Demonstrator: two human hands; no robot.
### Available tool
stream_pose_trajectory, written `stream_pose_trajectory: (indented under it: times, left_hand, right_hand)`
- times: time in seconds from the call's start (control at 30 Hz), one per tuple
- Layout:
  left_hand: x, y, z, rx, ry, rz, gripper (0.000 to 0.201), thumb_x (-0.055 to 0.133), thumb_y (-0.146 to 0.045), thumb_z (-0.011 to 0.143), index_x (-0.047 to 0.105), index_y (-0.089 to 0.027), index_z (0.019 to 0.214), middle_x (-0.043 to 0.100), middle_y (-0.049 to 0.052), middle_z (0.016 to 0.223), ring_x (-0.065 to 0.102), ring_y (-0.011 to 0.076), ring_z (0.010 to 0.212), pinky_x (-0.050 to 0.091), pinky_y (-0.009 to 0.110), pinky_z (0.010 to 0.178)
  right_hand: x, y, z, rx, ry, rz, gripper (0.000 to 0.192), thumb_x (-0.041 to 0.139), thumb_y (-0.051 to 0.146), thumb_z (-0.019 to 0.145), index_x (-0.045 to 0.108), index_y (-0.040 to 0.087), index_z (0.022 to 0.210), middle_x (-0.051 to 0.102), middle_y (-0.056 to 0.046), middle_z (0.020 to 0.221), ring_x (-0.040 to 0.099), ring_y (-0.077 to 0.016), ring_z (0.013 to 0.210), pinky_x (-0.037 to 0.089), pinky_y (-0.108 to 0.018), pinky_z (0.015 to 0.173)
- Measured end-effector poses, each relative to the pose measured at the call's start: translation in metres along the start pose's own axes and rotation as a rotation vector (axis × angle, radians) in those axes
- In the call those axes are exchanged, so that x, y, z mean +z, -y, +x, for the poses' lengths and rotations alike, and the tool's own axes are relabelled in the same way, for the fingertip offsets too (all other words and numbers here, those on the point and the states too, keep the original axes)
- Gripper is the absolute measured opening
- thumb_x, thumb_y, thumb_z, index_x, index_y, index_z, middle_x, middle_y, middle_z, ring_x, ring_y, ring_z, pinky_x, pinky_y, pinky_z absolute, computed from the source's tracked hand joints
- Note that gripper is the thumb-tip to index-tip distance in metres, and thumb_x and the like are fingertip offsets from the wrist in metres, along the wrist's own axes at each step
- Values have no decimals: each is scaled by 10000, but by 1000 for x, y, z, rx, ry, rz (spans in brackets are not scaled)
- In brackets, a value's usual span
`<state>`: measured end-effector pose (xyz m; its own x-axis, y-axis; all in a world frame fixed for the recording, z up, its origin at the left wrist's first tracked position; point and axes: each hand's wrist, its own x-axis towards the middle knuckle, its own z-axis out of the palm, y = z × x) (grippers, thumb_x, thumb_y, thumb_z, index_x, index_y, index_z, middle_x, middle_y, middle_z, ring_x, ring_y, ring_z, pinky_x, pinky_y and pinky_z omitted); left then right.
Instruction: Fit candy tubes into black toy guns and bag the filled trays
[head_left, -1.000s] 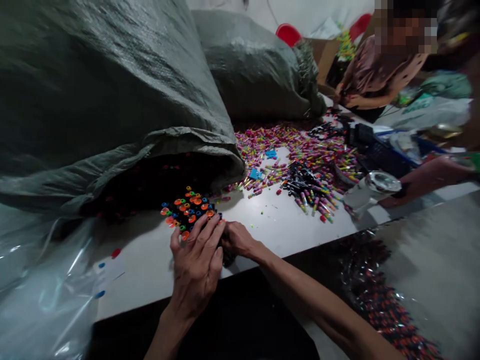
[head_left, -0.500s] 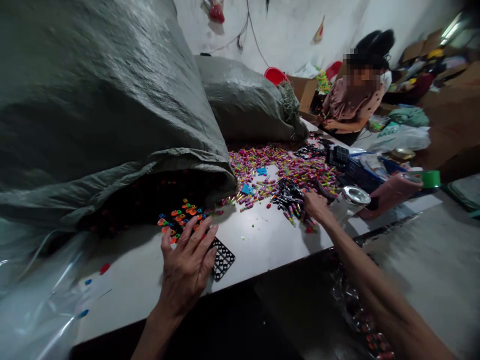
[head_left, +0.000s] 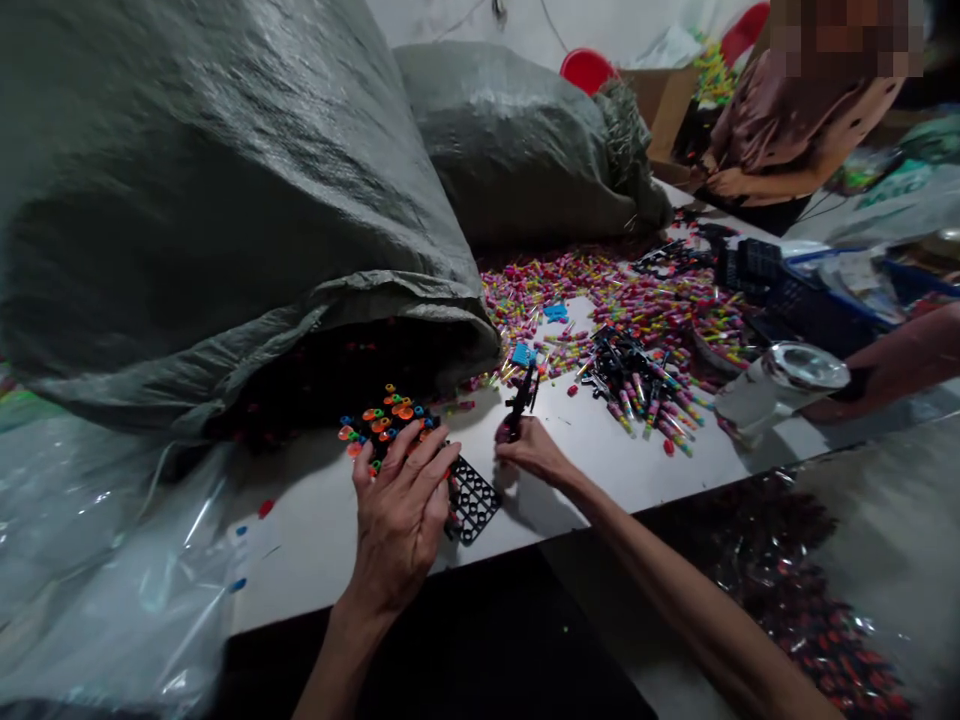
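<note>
My left hand point(head_left: 401, 500) lies flat, fingers spread, on a black grid tray point(head_left: 472, 498) near the white table's point(head_left: 585, 460) front edge. Several of the tray's far holes hold small orange, blue and green pieces point(head_left: 382, 418). My right hand point(head_left: 525, 450) is just right of the tray, closed around a black plastic sprue piece point(head_left: 521, 397) that sticks upward. A heap of black sprue pieces point(head_left: 619, 362) lies farther right among many small pink and multicoloured parts point(head_left: 600, 300).
A big grey woven sack point(head_left: 225, 200) lies open toward the tray; a second sack point(head_left: 525, 140) sits behind. Clear plastic sheeting point(head_left: 97, 560) hangs at left. A metal-lidded container point(head_left: 780, 385), a blue crate point(head_left: 817, 300) and another person point(head_left: 802, 120) are at right.
My right hand reached out to the black heap at right, then came back beside the tray holding a black sprue piece. My left hand stayed on the tray.
</note>
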<state>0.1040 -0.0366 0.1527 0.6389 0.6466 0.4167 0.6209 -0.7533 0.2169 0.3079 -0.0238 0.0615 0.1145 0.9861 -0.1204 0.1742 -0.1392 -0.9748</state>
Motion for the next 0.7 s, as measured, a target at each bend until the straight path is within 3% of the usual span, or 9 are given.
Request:
stream_pose_trajectory:
  times: [0.1, 0.3, 0.4, 0.53, 0.6, 0.7]
  left_hand:
    - [0, 1, 0, -8, -1, -9, 398, 377, -182, 881, 512, -265, 1246, 513, 23, 1335, 340, 229, 1316, 90, 520, 1100]
    - [1, 1, -2, -23, -2, -22, 419, 377, -181, 879, 494, -270, 1272, 511, 14, 1337, 337, 227, 1319, 80, 512, 1109]
    - [2, 1, 0, -12, -4, 12, 451, 394, -192, 875, 449, -264, 1317, 456, 30, 1385, 326, 235, 1325, 84, 516, 1105]
    - [3, 0, 4, 21, 8, 60, 474, 420, -217, 867, 427, -258, 1339, 420, 42, 1409, 321, 262, 1328, 95, 532, 1092]
    - [4, 1, 5, 18, -13, 55, 474, 416, -220, 868, 429, -261, 1340, 451, 38, 1387, 334, 264, 1320, 101, 536, 1087]
    - [7, 4, 4, 22, -63, 23, 468, 404, -228, 870, 435, -271, 1335, 471, 32, 1371, 350, 264, 1308, 105, 540, 1085]
  right_hand:
    - [33, -5, 12, -29, 88, 62, 103, 602, 230, 644, 534, 162, 681, 534, 33, 612, 499, -101, 564, 409, -202, 533]
    - [35, -16, 21, -189, 192, -342, 97, 603, 268, 753, 576, 176, 768, 588, 1, 716, 524, -134, 674, 398, -223, 609]
    - [46, -6, 17, -188, 190, -489, 61, 590, 192, 745, 596, 173, 802, 613, -42, 765, 535, -175, 723, 389, -270, 665]
    - [61, 9, 9, -194, 180, -607, 186, 612, 192, 734, 613, 172, 919, 633, -84, 905, 550, -217, 838, 384, -299, 726]
    - [45, 9, 3, -200, 187, -630, 254, 635, 201, 722, 616, 171, 973, 637, -70, 906, 561, -198, 815, 393, -276, 703]
    - [-23, 0, -16, -174, 15, -662, 370, 626, 261, 753, 586, 160, 1107, 635, -67, 948, 571, -163, 768, 407, -248, 670]
